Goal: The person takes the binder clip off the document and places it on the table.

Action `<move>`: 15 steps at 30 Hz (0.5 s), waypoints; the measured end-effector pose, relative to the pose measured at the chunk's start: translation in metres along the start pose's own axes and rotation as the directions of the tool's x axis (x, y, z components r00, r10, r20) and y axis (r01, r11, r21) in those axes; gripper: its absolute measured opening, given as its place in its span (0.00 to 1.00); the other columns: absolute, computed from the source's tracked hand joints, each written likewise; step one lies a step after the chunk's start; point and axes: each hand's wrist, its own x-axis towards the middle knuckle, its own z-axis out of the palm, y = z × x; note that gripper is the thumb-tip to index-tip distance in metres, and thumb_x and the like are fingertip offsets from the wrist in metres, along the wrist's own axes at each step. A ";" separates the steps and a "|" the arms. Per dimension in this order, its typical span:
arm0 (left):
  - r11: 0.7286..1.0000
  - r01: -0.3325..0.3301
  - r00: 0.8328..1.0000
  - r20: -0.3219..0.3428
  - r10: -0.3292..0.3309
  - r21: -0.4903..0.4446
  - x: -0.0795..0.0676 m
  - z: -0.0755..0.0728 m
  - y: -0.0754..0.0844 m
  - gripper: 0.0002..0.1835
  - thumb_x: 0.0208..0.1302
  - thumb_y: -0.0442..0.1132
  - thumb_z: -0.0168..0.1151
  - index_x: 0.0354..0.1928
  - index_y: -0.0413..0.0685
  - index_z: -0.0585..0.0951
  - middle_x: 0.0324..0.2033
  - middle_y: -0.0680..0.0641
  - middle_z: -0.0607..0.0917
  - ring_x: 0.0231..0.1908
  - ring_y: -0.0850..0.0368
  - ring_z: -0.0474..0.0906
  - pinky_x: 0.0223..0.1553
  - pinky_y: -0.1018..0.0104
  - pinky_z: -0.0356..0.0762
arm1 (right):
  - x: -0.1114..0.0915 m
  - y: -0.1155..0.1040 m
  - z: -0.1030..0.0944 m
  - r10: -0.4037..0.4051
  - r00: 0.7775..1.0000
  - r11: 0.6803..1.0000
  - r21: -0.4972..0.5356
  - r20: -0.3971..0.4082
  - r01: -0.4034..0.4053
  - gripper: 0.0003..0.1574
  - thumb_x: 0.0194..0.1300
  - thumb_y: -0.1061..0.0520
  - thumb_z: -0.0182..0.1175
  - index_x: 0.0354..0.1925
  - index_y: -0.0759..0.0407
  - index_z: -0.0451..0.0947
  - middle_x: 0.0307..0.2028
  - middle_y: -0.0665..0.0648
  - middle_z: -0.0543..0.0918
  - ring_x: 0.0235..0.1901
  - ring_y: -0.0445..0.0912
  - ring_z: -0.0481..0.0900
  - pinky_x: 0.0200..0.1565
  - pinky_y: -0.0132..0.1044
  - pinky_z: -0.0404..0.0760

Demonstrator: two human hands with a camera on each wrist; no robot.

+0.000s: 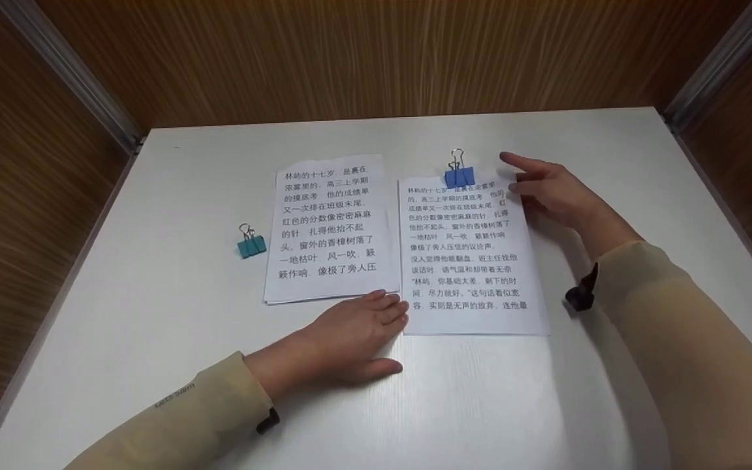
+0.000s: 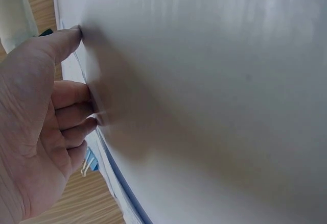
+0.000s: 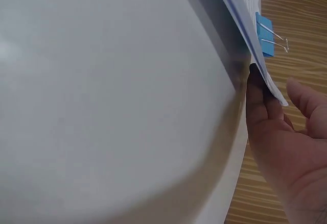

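Two stacks of printed paper lie side by side on the white table. The left stack [image 1: 325, 225] has no clip on it. A blue binder clip [image 1: 460, 177] grips the top edge of the right stack [image 1: 470, 261]. My left hand [image 1: 353, 336] rests palm down, its fingertips at the lower right corner of the left stack, beside the right one; its thumb [image 2: 64, 43] is spread away. My right hand [image 1: 549, 189] is at the upper right corner of the right stack. Its fairly straight fingers [image 3: 258, 99] touch that corner, with the thumb apart from them.
A teal binder clip [image 1: 252, 246] stands on the white table [image 1: 173, 313], left of the left stack. Wood-grain panels [image 1: 376, 62] rise behind the table and along both sides.
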 end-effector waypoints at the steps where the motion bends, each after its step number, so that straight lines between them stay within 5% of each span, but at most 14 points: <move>1: 1.000 0.001 1.000 0.002 -0.001 0.001 0.000 0.000 0.000 0.40 0.78 0.62 0.53 0.76 0.38 0.72 0.76 0.40 0.70 0.79 0.46 0.61 0.81 0.57 0.47 | 0.000 0.000 0.001 0.005 1.000 1.000 -0.003 0.013 -0.005 0.41 0.79 0.61 0.59 0.80 0.29 0.66 0.83 0.54 0.54 0.69 0.50 0.67 0.62 0.37 0.75; 6: 1.000 0.006 1.000 0.011 -0.006 -0.001 0.000 0.000 0.000 0.40 0.78 0.63 0.53 0.77 0.39 0.71 0.77 0.40 0.69 0.79 0.46 0.60 0.82 0.58 0.46 | 0.002 0.002 0.003 0.024 0.998 1.000 0.003 0.061 -0.024 0.41 0.78 0.64 0.59 0.80 0.35 0.66 0.78 0.57 0.65 0.63 0.51 0.77 0.51 0.34 0.84; 15: 1.000 0.005 1.000 0.016 -0.005 -0.008 0.000 -0.002 0.000 0.40 0.78 0.63 0.53 0.77 0.39 0.71 0.77 0.40 0.69 0.79 0.47 0.60 0.82 0.58 0.45 | 0.009 0.004 0.006 0.021 0.999 1.000 -0.001 0.036 -0.021 0.41 0.78 0.65 0.57 0.81 0.39 0.65 0.79 0.54 0.64 0.66 0.50 0.73 0.51 0.33 0.83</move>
